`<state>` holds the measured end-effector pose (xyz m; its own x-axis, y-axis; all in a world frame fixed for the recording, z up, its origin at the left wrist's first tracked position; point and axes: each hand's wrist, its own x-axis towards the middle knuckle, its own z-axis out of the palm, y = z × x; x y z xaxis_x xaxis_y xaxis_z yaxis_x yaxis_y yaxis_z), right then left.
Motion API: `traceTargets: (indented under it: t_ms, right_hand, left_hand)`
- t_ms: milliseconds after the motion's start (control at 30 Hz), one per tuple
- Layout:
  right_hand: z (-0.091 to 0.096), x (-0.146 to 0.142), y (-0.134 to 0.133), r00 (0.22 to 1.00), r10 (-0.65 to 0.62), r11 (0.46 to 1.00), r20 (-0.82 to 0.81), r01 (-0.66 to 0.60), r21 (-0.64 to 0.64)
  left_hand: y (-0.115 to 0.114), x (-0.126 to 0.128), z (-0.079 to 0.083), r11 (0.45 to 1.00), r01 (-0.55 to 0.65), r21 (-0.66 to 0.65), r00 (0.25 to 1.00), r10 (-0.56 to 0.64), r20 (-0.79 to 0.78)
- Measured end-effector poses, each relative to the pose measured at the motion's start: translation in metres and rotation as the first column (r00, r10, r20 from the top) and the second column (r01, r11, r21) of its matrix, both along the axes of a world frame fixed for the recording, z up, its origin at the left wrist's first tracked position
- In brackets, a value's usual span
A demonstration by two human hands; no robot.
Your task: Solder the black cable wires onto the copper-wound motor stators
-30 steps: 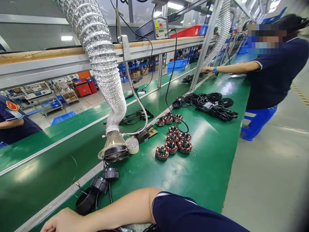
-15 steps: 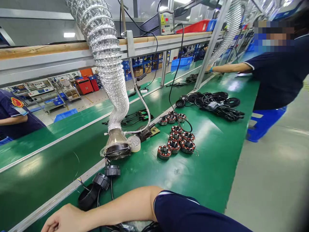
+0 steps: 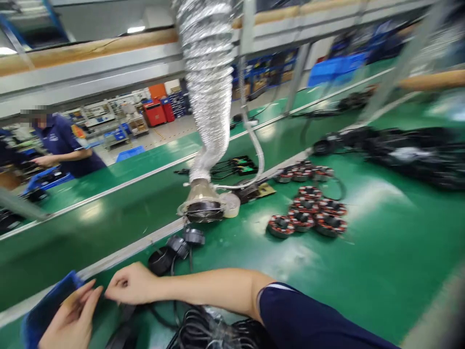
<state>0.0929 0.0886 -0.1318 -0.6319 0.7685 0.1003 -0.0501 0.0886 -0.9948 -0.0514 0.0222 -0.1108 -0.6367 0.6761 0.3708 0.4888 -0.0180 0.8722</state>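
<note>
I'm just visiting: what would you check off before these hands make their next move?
1. Both hands in view: ok; left hand and right hand show at lower left.
2. Whether either hand holds something: cannot tell; too blurred.
3. Wire-wound stators away from the hands: ok.
4. Right forearm clear of the black cable bundle: cannot tell; they overlap in view.
5. Tape roll away from the hands: ok; beside the duct's hood.

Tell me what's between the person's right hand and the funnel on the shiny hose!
In the head view, three black round parts sit between the right hand and the funnel.
</note>
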Motion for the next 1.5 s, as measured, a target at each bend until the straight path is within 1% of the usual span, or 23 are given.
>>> traceTargets:
  t_ms: [33,67,167,233,333,433,533,700,933,1033,1100,1167,1233,1300,1400,1500]
  right_hand:
    - [0.002,0.000,-0.002,0.999,-0.028,0.999,-0.022,0.029,0.038]
    - [0.003,0.000,-0.002,0.998,-0.034,0.999,-0.048,0.036,0.041]
    - [-0.002,-0.005,0.000,0.993,0.007,1.000,-0.115,-0.004,0.030]
    - [-0.007,-0.009,0.000,0.990,0.033,0.999,-0.139,-0.029,0.028]
    - [-0.008,-0.010,-0.002,0.988,0.042,0.999,-0.146,-0.037,0.039]
    - [-0.005,-0.007,-0.004,0.990,0.033,0.998,-0.139,-0.027,0.050]
    - [-0.003,-0.006,-0.004,0.990,0.031,0.998,-0.135,-0.024,0.055]
    - [-0.003,-0.007,-0.005,0.992,0.043,0.996,-0.115,-0.033,0.084]
    - [-0.007,-0.006,-0.005,0.997,0.061,0.985,-0.037,-0.054,0.166]
    - [-0.005,-0.005,-0.005,1.000,0.031,0.985,0.003,-0.031,0.168]
    - [-0.002,-0.003,-0.005,0.999,-0.006,0.987,0.034,0.001,0.160]
    - [0.001,-0.001,-0.005,0.996,-0.048,0.987,0.070,0.036,0.159]
    - [0.004,0.000,-0.005,0.992,-0.075,0.984,0.106,0.056,0.169]
    - [0.006,0.001,-0.005,0.986,-0.084,0.982,0.141,0.058,0.181]
    - [0.006,0.001,-0.004,0.974,-0.105,0.980,0.200,0.066,0.189]
    - [0.005,0.000,-0.004,0.961,-0.127,0.978,0.248,0.079,0.195]
  left_hand:
    - [-0.002,0.003,0.002,0.998,0.030,-0.054,0.999,-0.031,-0.023]
    - [-0.003,0.004,0.004,0.997,0.043,-0.064,0.999,-0.044,-0.017]
    - [-0.004,0.001,0.008,0.996,0.093,0.019,0.995,-0.093,0.027]
    - [-0.004,-0.003,0.008,0.993,0.104,0.053,0.993,-0.107,0.050]
    - [-0.007,-0.005,0.007,0.990,0.131,0.055,0.989,-0.134,0.065]
    - [-0.009,-0.004,0.006,0.984,0.169,0.050,0.982,-0.172,0.077]
    - [-0.009,-0.005,0.005,0.983,0.174,0.050,0.981,-0.177,0.074]
    - [-0.010,-0.006,0.003,0.985,0.174,0.010,0.985,-0.174,-0.001]
    - [-0.014,-0.004,-0.002,0.987,0.158,-0.039,0.958,-0.163,-0.237]
    - [-0.015,-0.003,0.000,0.989,0.132,-0.062,0.955,-0.143,-0.258]
    - [-0.015,-0.004,0.000,0.987,0.130,-0.092,0.963,-0.148,-0.226]
    - [-0.014,-0.005,0.000,0.980,0.146,-0.136,0.974,-0.166,-0.154]
    - [-0.012,-0.008,-0.001,0.971,0.153,-0.182,0.986,-0.162,-0.036]
    - [-0.009,-0.012,-0.003,0.968,0.138,-0.207,0.988,-0.120,0.098]
    - [-0.006,-0.014,-0.004,0.971,0.123,-0.204,0.961,-0.065,0.270]
    - [-0.003,-0.014,-0.005,0.975,0.140,-0.174,0.913,-0.059,0.404]
